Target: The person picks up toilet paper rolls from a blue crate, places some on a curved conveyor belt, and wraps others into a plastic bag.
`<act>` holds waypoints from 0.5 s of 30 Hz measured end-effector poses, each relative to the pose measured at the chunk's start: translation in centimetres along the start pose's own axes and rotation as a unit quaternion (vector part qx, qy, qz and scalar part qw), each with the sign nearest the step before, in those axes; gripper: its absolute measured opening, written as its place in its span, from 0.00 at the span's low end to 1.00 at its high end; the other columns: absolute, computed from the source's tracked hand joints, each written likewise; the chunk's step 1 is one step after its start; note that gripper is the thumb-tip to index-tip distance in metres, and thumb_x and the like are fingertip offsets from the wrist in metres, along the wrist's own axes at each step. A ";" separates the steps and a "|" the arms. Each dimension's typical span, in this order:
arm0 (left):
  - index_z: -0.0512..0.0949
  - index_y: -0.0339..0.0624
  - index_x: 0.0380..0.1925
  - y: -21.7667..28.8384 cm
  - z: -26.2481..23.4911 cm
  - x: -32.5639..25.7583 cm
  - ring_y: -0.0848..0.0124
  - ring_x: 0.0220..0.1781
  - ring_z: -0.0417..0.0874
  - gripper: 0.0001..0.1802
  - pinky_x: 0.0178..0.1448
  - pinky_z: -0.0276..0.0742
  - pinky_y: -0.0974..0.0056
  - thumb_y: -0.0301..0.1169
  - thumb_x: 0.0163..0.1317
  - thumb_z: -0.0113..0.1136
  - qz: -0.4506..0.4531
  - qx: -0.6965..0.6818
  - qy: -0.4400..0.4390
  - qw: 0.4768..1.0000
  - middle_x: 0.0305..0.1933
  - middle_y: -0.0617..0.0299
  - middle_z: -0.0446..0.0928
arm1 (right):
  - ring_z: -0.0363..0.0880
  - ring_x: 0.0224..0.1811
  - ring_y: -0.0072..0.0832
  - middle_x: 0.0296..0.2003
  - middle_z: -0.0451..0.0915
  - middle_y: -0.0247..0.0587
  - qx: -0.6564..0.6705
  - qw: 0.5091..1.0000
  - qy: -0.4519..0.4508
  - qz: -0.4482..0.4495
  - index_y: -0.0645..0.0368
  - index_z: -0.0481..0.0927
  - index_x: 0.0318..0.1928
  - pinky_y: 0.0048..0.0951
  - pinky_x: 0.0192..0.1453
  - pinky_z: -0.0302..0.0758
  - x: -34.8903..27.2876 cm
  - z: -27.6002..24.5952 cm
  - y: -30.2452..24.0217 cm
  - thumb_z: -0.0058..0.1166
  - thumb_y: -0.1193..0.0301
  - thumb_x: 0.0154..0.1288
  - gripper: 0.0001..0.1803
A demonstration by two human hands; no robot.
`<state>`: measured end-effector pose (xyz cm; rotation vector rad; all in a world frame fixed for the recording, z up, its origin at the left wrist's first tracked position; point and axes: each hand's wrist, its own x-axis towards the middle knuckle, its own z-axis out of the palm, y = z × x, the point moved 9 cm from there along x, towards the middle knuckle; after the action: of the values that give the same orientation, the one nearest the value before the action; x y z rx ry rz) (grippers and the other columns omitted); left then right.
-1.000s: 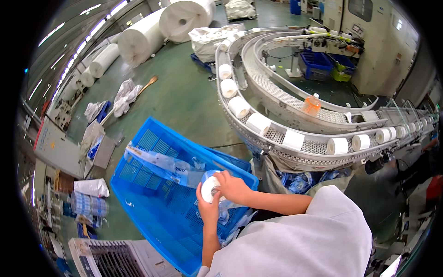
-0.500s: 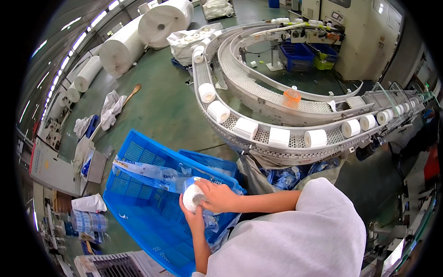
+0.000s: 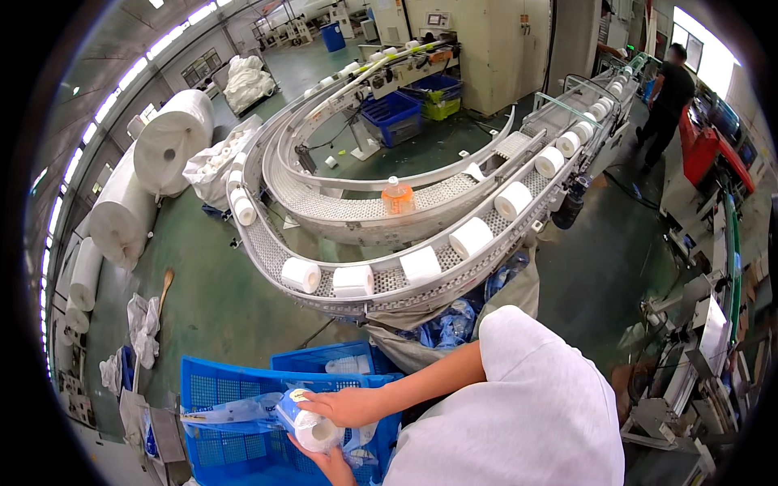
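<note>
Over a blue plastic crate [image 3: 243, 374], both my hands hold one white toilet paper roll [image 3: 318, 434] with its hollow core facing me. Clear printed plastic film [image 3: 235, 411] covers the roll's far end and trails off to the left across the crate. My left hand [image 3: 326, 463] cups the roll from below, fingers curled against its side. From above, my right hand [image 3: 350, 405] grips the roll and film, fingers bent over the top. Part of the left hand is hidden beneath the roll.
Ahead, a curved conveyor [image 3: 324, 304] carries spaced toilet rolls, with an orange bottle [image 3: 398, 197] on its inner track. A grey sack with blue plastic [image 3: 450, 324] sits under it. Big paper reels [image 3: 174, 146] stand left. A person [image 3: 671, 93] in dark clothes is at far right.
My view has swung right and up, so the crate and hands appear lower and further left. The roll's core end now faces me more. Both hands keep hold of it.
</note>
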<state>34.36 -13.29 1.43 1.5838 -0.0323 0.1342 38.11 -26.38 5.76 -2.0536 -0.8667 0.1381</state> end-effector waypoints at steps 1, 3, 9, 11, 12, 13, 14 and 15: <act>0.37 0.39 0.66 0.0 0.2 -0.1 0.56 0.65 0.58 0.48 0.65 0.57 0.54 0.23 0.48 0.54 -0.004 -0.015 -0.023 1.000 0.65 0.45 0.52 | 0.73 0.49 0.49 0.60 0.58 0.63 -0.020 0.999 -0.024 0.005 0.58 0.52 0.64 0.41 0.45 0.74 -0.3 -0.2 0.1 0.43 0.75 0.56 0.33; 0.40 0.38 0.66 -0.2 1.1 0.2 0.57 0.64 0.60 0.46 0.65 0.58 0.55 0.23 0.49 0.54 -0.022 -0.035 -0.080 0.996 0.64 0.46 0.55 | 0.76 0.41 0.49 0.52 0.66 0.62 -0.078 0.996 -0.049 0.015 0.59 0.57 0.61 0.42 0.39 0.75 -1.1 -2.0 0.4 0.43 0.74 0.56 0.30; 0.48 0.35 0.63 -2.9 0.4 -1.5 0.59 0.60 0.65 0.41 0.62 0.62 0.57 0.24 0.50 0.56 -0.182 -0.097 -0.166 0.964 0.60 0.48 0.61 | 0.73 0.23 0.45 0.25 0.75 0.44 -0.125 0.988 0.042 -0.077 0.59 0.66 0.29 0.43 0.24 0.68 -0.5 -3.5 -0.1 0.46 0.68 0.54 0.08; 0.51 0.35 0.63 -4.1 0.5 -1.6 0.60 0.59 0.67 0.39 0.61 0.63 0.58 0.25 0.50 0.56 -0.238 -0.128 -0.159 0.950 0.58 0.48 0.63 | 0.73 0.24 0.46 0.24 0.74 0.46 -0.068 0.995 0.060 -0.041 0.58 0.67 0.28 0.44 0.25 0.68 -0.4 -4.6 0.2 0.44 0.69 0.53 0.07; 0.52 0.34 0.62 -4.8 0.3 -1.5 0.60 0.58 0.68 0.38 0.61 0.64 0.58 0.25 0.51 0.56 -0.248 -0.115 -0.142 0.951 0.58 0.49 0.64 | 0.73 0.25 0.47 0.23 0.73 0.46 -0.038 0.997 0.065 -0.026 0.58 0.67 0.27 0.44 0.26 0.67 -0.2 -4.8 0.4 0.44 0.69 0.52 0.06; 0.63 0.33 0.55 -4.0 0.5 -1.6 0.65 0.50 0.74 0.29 0.54 0.69 0.62 0.28 0.52 0.58 -0.273 -0.019 -0.082 0.958 0.49 0.54 0.72 | 0.73 0.25 0.43 0.23 0.71 0.49 0.052 0.993 0.099 -0.037 0.57 0.68 0.27 0.43 0.29 0.67 0.6 -4.3 1.2 0.43 0.69 0.52 0.05; 0.66 0.33 0.51 -2.3 2.0 -1.1 0.68 0.46 0.75 0.25 0.51 0.70 0.64 0.29 0.53 0.57 -0.190 -0.059 -0.106 0.974 0.46 0.57 0.74 | 0.73 0.27 0.39 0.23 0.70 0.50 0.138 0.984 0.058 -0.099 0.58 0.69 0.29 0.40 0.33 0.68 1.3 -4.0 0.7 0.43 0.67 0.53 0.07; 0.67 0.33 0.51 -2.6 1.8 -1.0 0.67 0.47 0.75 0.25 0.51 0.70 0.65 0.29 0.53 0.56 -0.212 -0.017 -0.111 0.971 0.47 0.56 0.73 | 0.73 0.30 0.35 0.25 0.72 0.49 0.145 0.988 0.016 -0.049 0.60 0.72 0.30 0.35 0.37 0.70 1.7 -4.2 1.7 0.45 0.66 0.56 0.10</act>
<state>33.75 -15.08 -1.29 1.5318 0.1280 -0.3765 41.97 -28.82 7.36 -1.7345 -0.8709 0.1669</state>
